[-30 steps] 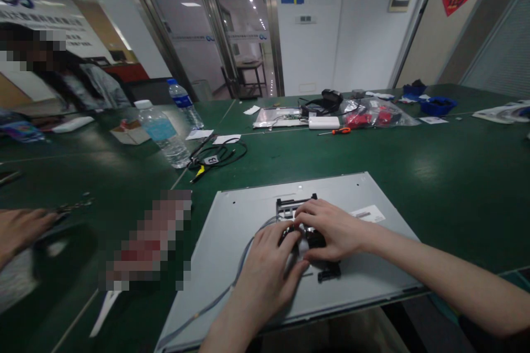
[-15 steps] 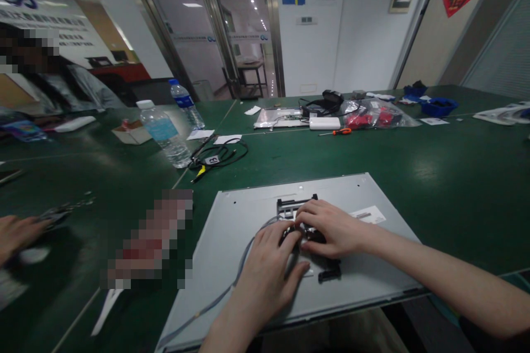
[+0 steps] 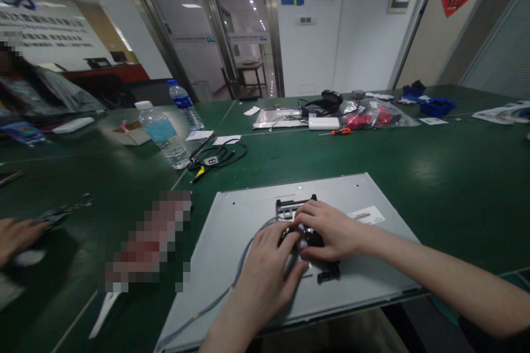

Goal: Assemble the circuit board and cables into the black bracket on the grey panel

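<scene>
Since half a second earlier, one co-worker (image 3: 45,91) has shifted toward the left edge of view, and the thumb of my right hand (image 3: 333,234) sits slightly lower. One pale panel (image 3: 223,223) lies before me on the green table (image 3: 447,204). My right hand and left hand (image 3: 269,265), two in all, rest at its middle, fingers curled narrowly about one dark part (image 3: 313,237); whether either grips it I cannot tell. Two black fittings, a lower one (image 3: 329,274) and an upper one (image 3: 285,202), flank my fingers. One grey cable (image 3: 213,304) crosses the panel, position unchanged. Beyond: one coiled black cable (image 3: 211,160), one orange-handled screwdriver (image 3: 341,132), unmoved.
</scene>
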A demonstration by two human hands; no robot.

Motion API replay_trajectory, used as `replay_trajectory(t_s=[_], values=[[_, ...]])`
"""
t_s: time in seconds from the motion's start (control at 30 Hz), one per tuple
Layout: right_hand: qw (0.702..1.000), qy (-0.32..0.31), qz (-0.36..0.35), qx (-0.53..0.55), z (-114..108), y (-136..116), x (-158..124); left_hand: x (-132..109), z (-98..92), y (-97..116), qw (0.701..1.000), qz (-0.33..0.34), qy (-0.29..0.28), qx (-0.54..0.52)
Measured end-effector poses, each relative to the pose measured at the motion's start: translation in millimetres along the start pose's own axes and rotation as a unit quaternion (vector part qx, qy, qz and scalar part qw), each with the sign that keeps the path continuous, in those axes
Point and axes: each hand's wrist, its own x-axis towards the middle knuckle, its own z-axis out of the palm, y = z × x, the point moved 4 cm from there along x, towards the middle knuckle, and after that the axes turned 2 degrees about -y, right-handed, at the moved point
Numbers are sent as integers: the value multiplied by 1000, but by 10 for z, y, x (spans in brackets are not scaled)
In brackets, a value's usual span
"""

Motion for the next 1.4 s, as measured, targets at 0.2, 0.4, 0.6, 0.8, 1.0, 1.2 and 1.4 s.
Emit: replay_trajectory(t_s=[0.2,0.4,0.6,0.8,1.0,1.2,1.4], values=[[1000,-5,1,5,-35,-13,-5,5,6,-1,1000,3,-7,-3],[1000,-5,3,6,-57,-28,5,-3,4,-11,1000,8,5,-2],[1000,-3,3,3,-33,-18,12,2,5,-12,1000,2,-7,-2],[1000,3,1,-1,-21,-11,9,2,2,-8,1000,5,-4,-2],[1000,8,0,-5,-8,-7,9,-8,25,-25,1000,0,-11,5],[1000,13,6,-14,20,-1,15,-4,42,-27,1000,1,-10,6],[999,13,12,-29,43,18,20,8,31,-16,1000,-3,-12,5]])
